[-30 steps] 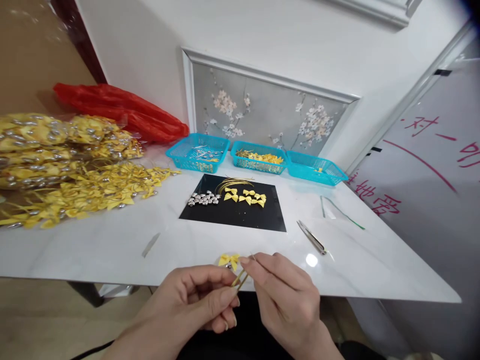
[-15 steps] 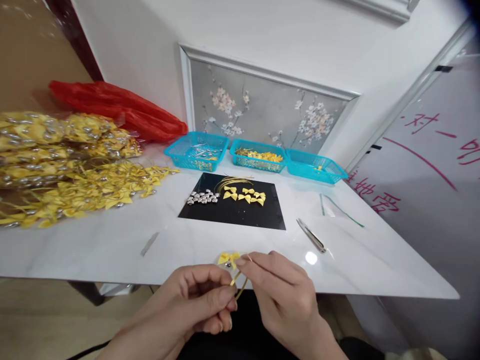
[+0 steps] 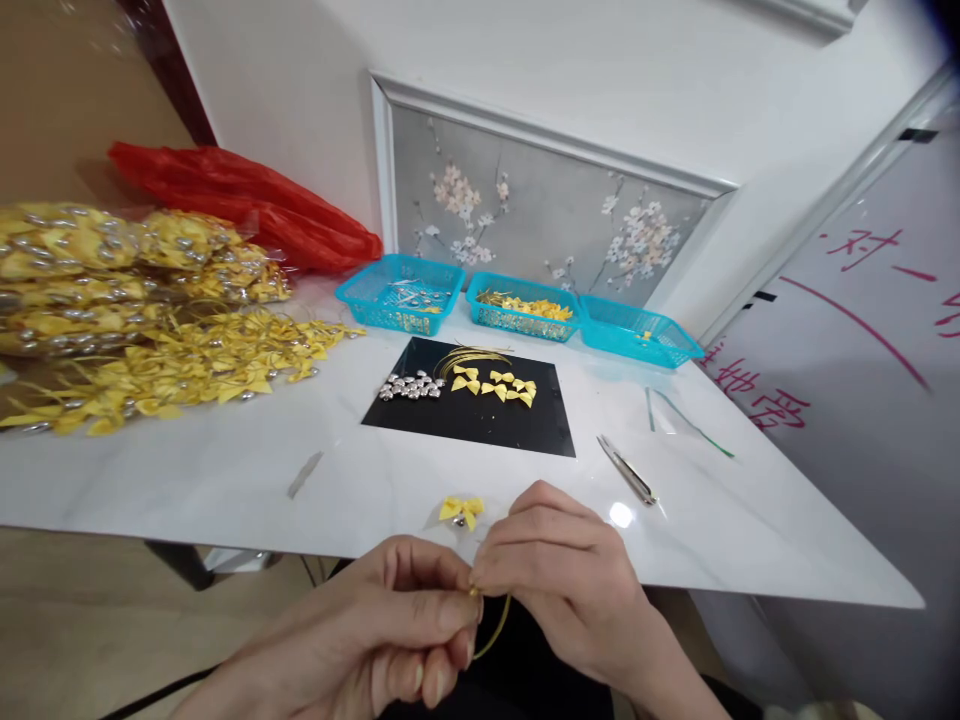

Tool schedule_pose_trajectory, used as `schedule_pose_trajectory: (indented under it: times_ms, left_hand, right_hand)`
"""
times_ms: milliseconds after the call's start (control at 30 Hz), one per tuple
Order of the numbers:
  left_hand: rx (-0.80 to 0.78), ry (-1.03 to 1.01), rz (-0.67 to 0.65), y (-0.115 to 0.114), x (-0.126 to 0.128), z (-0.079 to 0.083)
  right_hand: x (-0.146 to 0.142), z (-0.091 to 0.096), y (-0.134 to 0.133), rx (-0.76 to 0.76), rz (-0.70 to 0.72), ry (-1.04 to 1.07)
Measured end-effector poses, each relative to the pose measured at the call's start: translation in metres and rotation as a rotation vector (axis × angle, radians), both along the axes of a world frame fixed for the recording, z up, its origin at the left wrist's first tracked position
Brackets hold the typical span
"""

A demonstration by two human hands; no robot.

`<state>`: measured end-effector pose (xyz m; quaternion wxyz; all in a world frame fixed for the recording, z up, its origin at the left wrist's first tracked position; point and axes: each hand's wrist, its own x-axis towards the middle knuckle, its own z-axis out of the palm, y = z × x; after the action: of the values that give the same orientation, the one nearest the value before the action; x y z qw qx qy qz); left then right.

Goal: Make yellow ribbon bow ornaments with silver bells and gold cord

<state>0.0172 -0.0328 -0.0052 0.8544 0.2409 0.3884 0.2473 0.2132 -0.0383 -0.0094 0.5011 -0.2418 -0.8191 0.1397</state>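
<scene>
My left hand [image 3: 409, 620] pinches a thin gold cord [image 3: 495, 630] between thumb and forefinger at the table's front edge. The cord curves in a loop below the fingertips. Against it, my right hand [image 3: 562, 575] has its fingertips pressed together at the cord, by a small gold knot-like spot [image 3: 474, 591]. Just beyond the hands a yellow ribbon bow [image 3: 462, 510] with a silver bead under it lies on the white table. Farther back, a black mat [image 3: 450, 425] bears silver beads [image 3: 411, 386], several yellow bows [image 3: 495, 388] and a bundle of gold cords [image 3: 472, 357].
Blue baskets [image 3: 401, 290] line the wall. Finished-looking yellow bow strands [image 3: 172, 370] heap at the left beside a red plastic bag [image 3: 240, 205]. Thread snips [image 3: 627, 468] lie right of the mat, near green-edged clear plastic [image 3: 690, 425]. A whiteboard [image 3: 862, 340] stands at the right.
The right fingertips have come down onto the cord at the left thumb and closed together. The cord's loop now hangs wider. The view has shifted slightly.
</scene>
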Motion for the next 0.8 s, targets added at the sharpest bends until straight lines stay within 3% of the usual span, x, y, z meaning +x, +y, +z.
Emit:
schedule_pose_trajectory:
  times_ms: [133,267,467,600,700,800]
  left_hand:
    - [0.071,-0.046,-0.017,0.002,-0.001,0.003]
    - [0.332,-0.013,-0.077,0.000,-0.004,0.000]
    - [0.839,0.615,-0.010,-0.006,0.010,-0.005]
    - [1.071,0.790,0.021,-0.005,0.014,-0.003]
    - [1.122,0.834,0.025,-0.002,0.014,-0.002]
    - [1.017,0.819,-0.026,0.001,0.014,-0.002]
  right_hand:
    - [-0.002,0.004,-0.005,0.011,-0.074,-0.097]
    - [-0.003,0.005,-0.012,0.005,-0.237,-0.281]
    - [-0.006,0.005,-0.016,-0.037,-0.344,-0.435]
    - [-0.005,0.004,-0.016,-0.061,-0.367,-0.447]
    - [-0.005,0.002,-0.016,-0.076,-0.366,-0.455]
    - [-0.005,0.001,-0.017,-0.104,-0.357,-0.475]
